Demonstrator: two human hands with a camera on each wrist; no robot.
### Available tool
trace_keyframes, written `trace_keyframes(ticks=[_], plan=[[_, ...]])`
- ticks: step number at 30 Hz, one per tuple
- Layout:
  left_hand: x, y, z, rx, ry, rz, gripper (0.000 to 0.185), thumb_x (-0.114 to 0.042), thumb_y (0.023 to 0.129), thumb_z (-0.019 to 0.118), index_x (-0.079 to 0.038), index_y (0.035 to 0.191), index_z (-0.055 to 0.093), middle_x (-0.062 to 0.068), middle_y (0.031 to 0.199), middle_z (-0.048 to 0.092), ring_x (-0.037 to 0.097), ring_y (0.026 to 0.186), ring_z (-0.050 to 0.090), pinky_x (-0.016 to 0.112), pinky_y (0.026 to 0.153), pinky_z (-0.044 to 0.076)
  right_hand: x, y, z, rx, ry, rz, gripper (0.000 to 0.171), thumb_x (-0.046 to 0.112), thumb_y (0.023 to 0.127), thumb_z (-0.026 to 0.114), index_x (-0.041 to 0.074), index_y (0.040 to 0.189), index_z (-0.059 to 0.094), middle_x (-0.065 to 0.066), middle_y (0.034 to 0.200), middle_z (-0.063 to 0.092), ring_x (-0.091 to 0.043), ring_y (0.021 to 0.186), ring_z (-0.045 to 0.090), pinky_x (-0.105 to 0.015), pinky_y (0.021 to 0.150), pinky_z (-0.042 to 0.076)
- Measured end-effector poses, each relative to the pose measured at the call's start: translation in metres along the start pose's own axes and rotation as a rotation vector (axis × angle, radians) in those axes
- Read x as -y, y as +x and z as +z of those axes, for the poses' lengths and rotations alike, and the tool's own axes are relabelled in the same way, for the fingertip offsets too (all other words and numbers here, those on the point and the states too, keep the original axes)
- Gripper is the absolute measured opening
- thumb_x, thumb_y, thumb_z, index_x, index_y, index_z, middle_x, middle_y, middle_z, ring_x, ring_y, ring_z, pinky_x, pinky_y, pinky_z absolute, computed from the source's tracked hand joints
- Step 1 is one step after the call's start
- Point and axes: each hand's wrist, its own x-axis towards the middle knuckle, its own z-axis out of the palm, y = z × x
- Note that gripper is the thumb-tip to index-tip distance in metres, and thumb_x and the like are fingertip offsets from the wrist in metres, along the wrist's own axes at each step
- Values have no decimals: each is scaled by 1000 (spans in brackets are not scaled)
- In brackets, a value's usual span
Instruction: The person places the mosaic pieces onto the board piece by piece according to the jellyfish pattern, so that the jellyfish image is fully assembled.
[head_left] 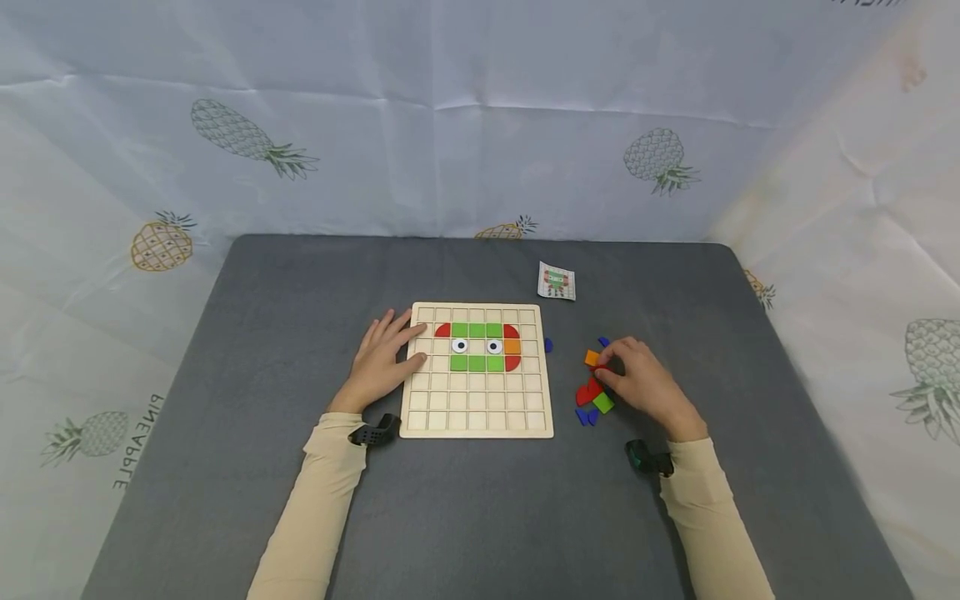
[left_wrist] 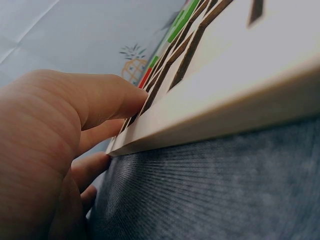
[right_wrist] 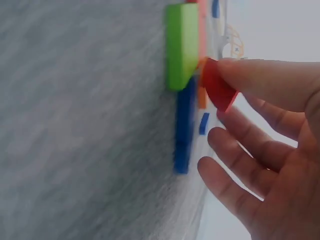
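Presently, left hand: we find the left hand (head_left: pixel 377 364) with fingers extended and spread, thumb and index fingertip resting on the left border of the wooden board (head_left: pixel 476 400).
Right hand: we record the right hand (head_left: pixel 640 379) pinching a red piece (right_wrist: pixel 218 87) between thumb and index finger, its other fingers loosely bent.
Red piece: we place it right of the board, among the loose pieces, near an orange piece (head_left: pixel 592 357).
Board: we see it flat on the tabletop (head_left: pixel 480 517), bearing green squares (head_left: pixel 477 331), two eye pieces (head_left: pixel 477 346), an orange square (head_left: pixel 512 346) and red rounded pieces (head_left: pixel 513 363).
Loose pieces: we note red, green (head_left: pixel 603 402) and blue (head_left: pixel 581 417) ones near the right hand.
Card: we locate the printed card (head_left: pixel 557 281) beyond the board's far right corner.
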Motion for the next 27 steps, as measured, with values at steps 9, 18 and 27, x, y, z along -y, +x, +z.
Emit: trace_keyframes(ticks=[9, 18, 27], plan=[[0, 0, 0, 2, 2, -1, 56, -28, 97, 64, -15, 150, 51, 13, 168, 27, 33, 160, 7, 50, 131, -2, 33, 19, -12, -15, 180, -50, 12, 14, 97, 69, 10, 106, 63, -8, 98, 66, -22, 82, 57, -33, 72, 54], [1, 1, 1, 9, 7, -3, 57, -30, 98, 64, -17, 151, 50, 11, 168, 26, 33, 160, 6, 51, 131, -2, 73, 42, -12, -41, 200, -243, 30, 12, 105, 54, 1, 132, 62, -13, 109, 60, -22, 85, 51, -34, 71, 45], [-1, 0, -1, 8, 3, 1, 56, -29, 98, 64, -17, 151, 51, 12, 168, 27, 33, 160, 6, 51, 131, -2, 114, 63, -4, 8, 265, -299, 18, 12, 100, 64, 7, 116, 70, -9, 104, 69, -21, 81, 54, -32, 67, 48]])
